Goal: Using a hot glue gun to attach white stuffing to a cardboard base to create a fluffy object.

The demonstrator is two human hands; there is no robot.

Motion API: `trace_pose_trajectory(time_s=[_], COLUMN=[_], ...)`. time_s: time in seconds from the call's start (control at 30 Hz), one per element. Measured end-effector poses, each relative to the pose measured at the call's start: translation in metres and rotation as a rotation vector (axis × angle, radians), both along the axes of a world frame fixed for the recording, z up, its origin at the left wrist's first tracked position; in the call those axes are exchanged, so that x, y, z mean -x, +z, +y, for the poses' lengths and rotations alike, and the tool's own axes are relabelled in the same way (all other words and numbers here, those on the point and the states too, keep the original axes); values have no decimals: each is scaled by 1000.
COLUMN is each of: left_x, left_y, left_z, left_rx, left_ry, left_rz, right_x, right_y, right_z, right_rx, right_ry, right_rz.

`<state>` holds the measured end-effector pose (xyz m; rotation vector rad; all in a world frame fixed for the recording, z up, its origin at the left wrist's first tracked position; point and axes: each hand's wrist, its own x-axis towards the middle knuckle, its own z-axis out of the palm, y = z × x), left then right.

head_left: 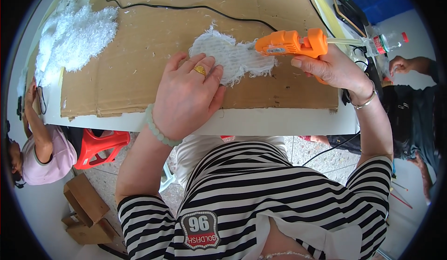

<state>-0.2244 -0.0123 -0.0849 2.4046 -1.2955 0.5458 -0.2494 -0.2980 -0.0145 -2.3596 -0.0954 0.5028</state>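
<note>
The left hand (186, 94) rests, fingers extended, on white cloth (240, 62) lying on cardboard (288, 94) near the bench (279, 121)'s front edge; apart, the right hand (334, 69) grips an orange glue gun (293, 42).

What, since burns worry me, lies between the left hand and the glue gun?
The head view shows white frayed fabric between the left hand and glue gun.

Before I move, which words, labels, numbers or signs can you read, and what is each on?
Shirt badge: a word and a number are legible, but I don't copy printed text.
Glue gun, in the right hand: pale label, too small to read.
Bottle: red label, too small to read.
</note>
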Motion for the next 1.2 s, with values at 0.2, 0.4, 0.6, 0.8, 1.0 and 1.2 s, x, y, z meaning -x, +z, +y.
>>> trace_pose_trajectory(time_s=[0.2, 0.4, 0.6, 0.8, 1.0, 1.2], left_x=[0, -2, -3, -3, -3, -3], left_y=[1, -2, -2, -2, -2, -2], left_z=[0, 1, 1, 0, -1, -1], left_rx=[-5, 12, 32, 38, 44, 43], left_ry=[7, -6, -24, -24, -28, -21], left_rz=[18, -4, -4, -4, -6, -10], right_x=[-6, -7, 1, 6, 7, 6], right_y=[2, 7, 15, 13, 4, 11], right_z=[5, 7, -7, -12, -19, -14], right_rx=[41, -120, -59, 12, -26, 50], right_ry=[45, 46, 39, 9, -14, -20], right_rz=[11, -27, -60, -10, -38, 18])
